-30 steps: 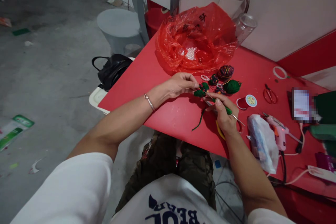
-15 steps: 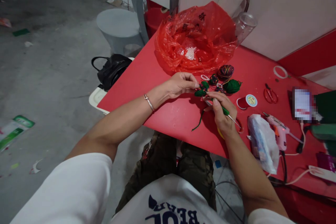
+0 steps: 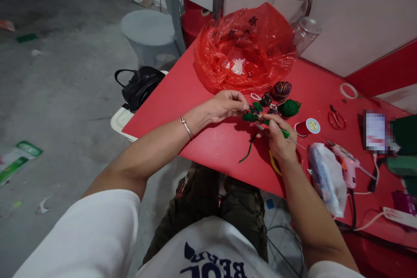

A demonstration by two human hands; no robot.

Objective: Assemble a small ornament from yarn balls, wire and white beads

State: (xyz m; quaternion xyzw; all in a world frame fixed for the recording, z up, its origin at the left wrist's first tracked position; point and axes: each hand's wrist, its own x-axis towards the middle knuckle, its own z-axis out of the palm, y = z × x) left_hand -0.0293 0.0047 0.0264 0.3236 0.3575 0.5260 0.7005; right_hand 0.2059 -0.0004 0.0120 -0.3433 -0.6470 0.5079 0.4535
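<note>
My left hand (image 3: 225,105) is closed in a pinch on a small green yarn piece (image 3: 251,114) just above the red table (image 3: 182,91). My right hand (image 3: 279,140) grips a thin metal hook with a green handle (image 3: 280,132), its tip at the yarn piece. A green strand (image 3: 247,151) hangs from the piece onto the table. A green yarn ball (image 3: 288,107) and a multicoloured yarn ball (image 3: 280,89) lie just beyond my hands.
A red plastic bag (image 3: 244,47) with white beads stands at the back. To the right lie a red thread spool (image 3: 306,127), red scissors (image 3: 335,118), a pink glue gun (image 3: 345,165) and a clear packet (image 3: 326,178). A black handbag (image 3: 140,87) sits on a stool left of the table.
My right hand has shifted slightly with the hook, toward the yarn piece and back. The left hand has kept its pinch.
</note>
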